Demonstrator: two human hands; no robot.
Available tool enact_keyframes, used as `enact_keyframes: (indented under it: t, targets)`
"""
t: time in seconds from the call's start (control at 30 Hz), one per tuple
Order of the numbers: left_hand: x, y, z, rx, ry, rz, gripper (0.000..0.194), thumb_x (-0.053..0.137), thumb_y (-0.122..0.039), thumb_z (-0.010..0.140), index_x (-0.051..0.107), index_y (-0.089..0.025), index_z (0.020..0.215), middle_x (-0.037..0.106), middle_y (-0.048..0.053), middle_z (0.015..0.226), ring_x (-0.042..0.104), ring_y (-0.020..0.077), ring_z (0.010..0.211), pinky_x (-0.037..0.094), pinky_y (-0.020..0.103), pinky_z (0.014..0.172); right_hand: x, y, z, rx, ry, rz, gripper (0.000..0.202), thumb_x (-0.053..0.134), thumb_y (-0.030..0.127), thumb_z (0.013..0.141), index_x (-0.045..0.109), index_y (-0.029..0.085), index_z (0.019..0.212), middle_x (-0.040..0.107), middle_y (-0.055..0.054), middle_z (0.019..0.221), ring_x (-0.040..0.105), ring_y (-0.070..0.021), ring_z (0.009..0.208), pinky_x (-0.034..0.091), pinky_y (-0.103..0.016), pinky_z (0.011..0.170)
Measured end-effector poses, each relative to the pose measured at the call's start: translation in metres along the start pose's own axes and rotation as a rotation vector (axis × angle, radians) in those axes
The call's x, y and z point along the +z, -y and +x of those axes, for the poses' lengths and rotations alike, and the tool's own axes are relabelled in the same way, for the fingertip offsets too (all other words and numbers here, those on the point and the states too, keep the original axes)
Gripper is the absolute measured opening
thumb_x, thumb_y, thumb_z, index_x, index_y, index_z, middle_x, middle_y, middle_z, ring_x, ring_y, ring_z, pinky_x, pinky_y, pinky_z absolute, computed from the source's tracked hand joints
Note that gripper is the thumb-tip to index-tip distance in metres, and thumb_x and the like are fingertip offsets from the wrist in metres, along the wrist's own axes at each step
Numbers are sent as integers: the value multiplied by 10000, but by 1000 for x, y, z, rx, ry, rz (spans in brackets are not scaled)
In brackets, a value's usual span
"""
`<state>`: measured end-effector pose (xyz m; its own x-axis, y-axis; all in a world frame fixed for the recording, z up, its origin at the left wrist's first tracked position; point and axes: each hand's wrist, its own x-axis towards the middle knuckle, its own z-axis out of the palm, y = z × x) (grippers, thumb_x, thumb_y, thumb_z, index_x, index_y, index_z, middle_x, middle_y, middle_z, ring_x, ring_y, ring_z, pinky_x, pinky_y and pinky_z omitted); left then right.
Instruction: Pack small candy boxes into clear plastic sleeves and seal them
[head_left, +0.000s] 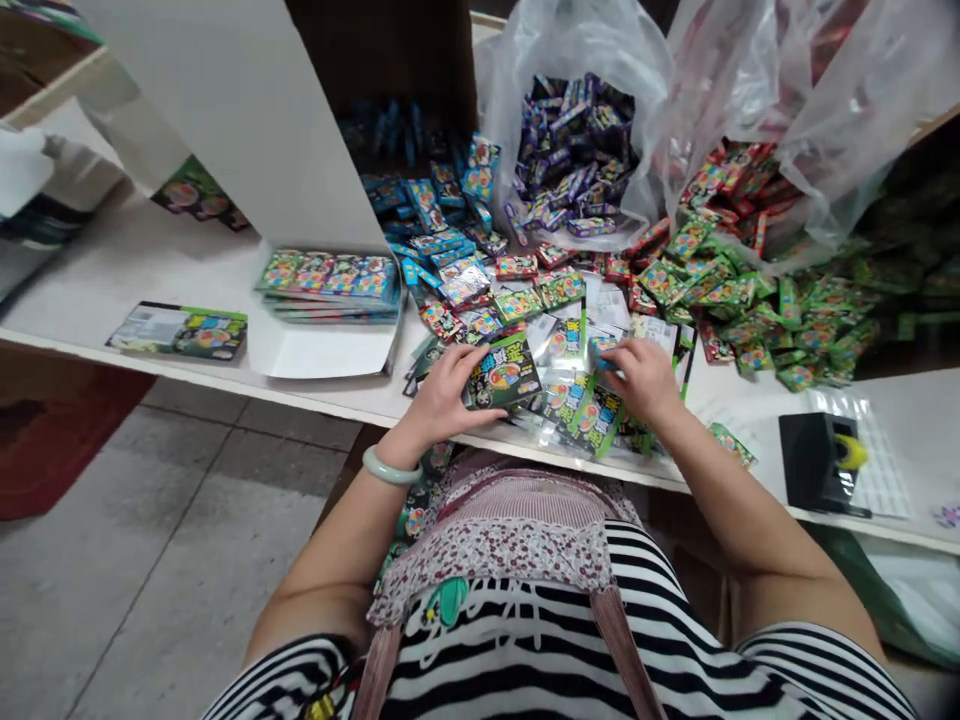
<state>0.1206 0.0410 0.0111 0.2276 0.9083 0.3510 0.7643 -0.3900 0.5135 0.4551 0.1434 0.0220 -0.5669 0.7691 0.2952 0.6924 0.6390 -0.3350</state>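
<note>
My left hand [442, 400], a pale green bangle on its wrist, grips a black printed packet [504, 370] with green lettering and colourful round shapes. The thumb lies along its near edge and the fingers along its far edge. To the right, my right hand [643, 382] is closed, its fingertips pinching a small blue packet [602, 352] that is mostly hidden. Below and between both hands lie several loose black-and-green printed cards [596, 415], some with a clear plastic shine. Small green packets [517, 304] and red packets [516, 266] lie just beyond.
An open white box [322, 350] holds stacked packets at the left, beside a flat printed card [184, 330]. Blue packets [427, 205], a bag of purple packets [577, 150] and green packets [802, 315] are heaped behind. A black tape dispenser [810, 460] sits at the right.
</note>
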Motion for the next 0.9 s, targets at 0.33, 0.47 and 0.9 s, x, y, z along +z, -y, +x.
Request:
enact_keyframes:
  t: [0.33, 0.47, 0.9]
  targets:
    - [8, -13, 14, 43, 99, -53, 926, 747, -638, 740, 391, -232, 1493, 519, 151, 1315, 555, 328, 1214, 497, 527, 1041, -11, -40, 13, -48, 369, 46, 809, 852, 401, 701, 525, 220, 1418, 466, -178, 1525, 376, -434, 1412, 331, -652, 1100]
    - [12, -13, 17, 46, 136, -68, 932, 746, -635, 740, 383, -238, 1502, 516, 155, 1334, 551, 334, 1221, 487, 538, 1046, -18, -32, 15, -90, 304, 167, 694, 784, 357, 743, 561, 197, 1381, 542, -189, 1432, 496, -379, 1322, 390, -588, 1089]
    - [18, -22, 31, 206, 182, -64, 963, 745, -641, 738, 359, -223, 1515, 507, 175, 1364, 513, 353, 1285, 461, 536, 1071, -65, 18, 23, -350, 448, 189, 616, 786, 350, 775, 604, 306, 1362, 545, -96, 1447, 500, -368, 1285, 421, -606, 1063]
